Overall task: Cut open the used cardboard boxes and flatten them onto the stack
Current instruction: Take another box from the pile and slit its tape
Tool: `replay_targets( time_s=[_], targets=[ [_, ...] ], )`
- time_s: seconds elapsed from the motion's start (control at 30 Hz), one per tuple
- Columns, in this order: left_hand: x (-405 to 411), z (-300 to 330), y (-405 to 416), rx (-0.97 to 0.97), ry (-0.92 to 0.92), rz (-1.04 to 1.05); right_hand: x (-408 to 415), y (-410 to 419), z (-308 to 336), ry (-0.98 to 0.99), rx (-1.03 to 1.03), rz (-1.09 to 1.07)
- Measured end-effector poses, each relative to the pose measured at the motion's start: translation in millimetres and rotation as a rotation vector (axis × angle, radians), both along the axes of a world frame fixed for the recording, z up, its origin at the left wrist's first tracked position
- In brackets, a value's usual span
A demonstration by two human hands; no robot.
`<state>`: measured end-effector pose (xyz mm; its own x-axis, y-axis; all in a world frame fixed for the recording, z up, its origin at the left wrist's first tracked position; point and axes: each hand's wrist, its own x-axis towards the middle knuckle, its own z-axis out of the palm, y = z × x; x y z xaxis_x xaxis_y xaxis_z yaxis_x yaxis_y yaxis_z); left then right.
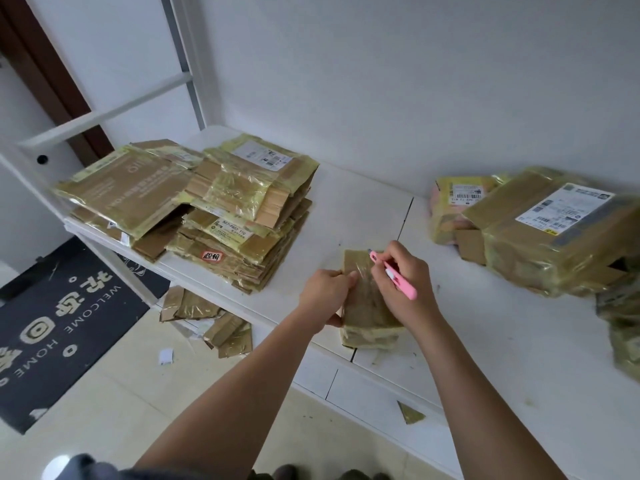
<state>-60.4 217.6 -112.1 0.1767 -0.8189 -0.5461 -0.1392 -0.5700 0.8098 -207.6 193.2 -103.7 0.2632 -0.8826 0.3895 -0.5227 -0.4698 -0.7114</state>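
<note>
Cardboard, brown, wrapped over nearly every face in glossy yellowish clear tape: small box (367, 306), rectangular, still closed, lying on the white tabletop (346, 209) near its front edge. Tape on the upper face is wrinkled and reflective; the lower front edge shows thicker, crumpled bands of tape.

Left hand (327, 292): fingers curled round the box's left edge, thumb on top, steadying it.

Right hand (401, 282): grips a pink utility knife (393, 273) like a pen, the tip set at the far upper edge of the box. Whether a blade is out cannot be told.

Stack of flattened boxes (221, 209): far left of the tabletop, many layers, same brown board and yellowish tape, with white shipping labels and one red-bordered sticker on the front. Edges uneven, some pieces overhanging the tabletop's left side.

Uncut boxes (540, 233): a group at the right against the wall, taped all over, with printed barcode labels on top; the largest is tilted.

Cardboard scraps (211, 320): on the pale tiled floor below the tabletop's left end, with a small white paper slip near them.

Doormat (65, 327): dark, white lettering, on the floor at left.
</note>
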Motion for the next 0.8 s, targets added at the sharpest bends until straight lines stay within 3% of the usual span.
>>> replay_targets(
  time_s=[0.13,0.33,0.5,0.8],
  targets=[
    [7.5,-18.1,10.8,0.046,-0.228,-0.015,-3.6,25.4,-22.4,0.008,0.164,0.038],
    [8.7,-19.2,7.1,0.059,-0.151,0.032,-3.5,31.7,-28.6,-0.160,0.253,-0.098],
    [9.3,-21.1,8.8,0.078,-0.083,0.067,6.4,14.6,-13.1,-0.302,0.175,-0.139],
    [11.0,-23.6,7.4,0.103,-0.014,0.072,17.3,12.9,-41.0,-0.208,0.189,-0.084]
  ],
)
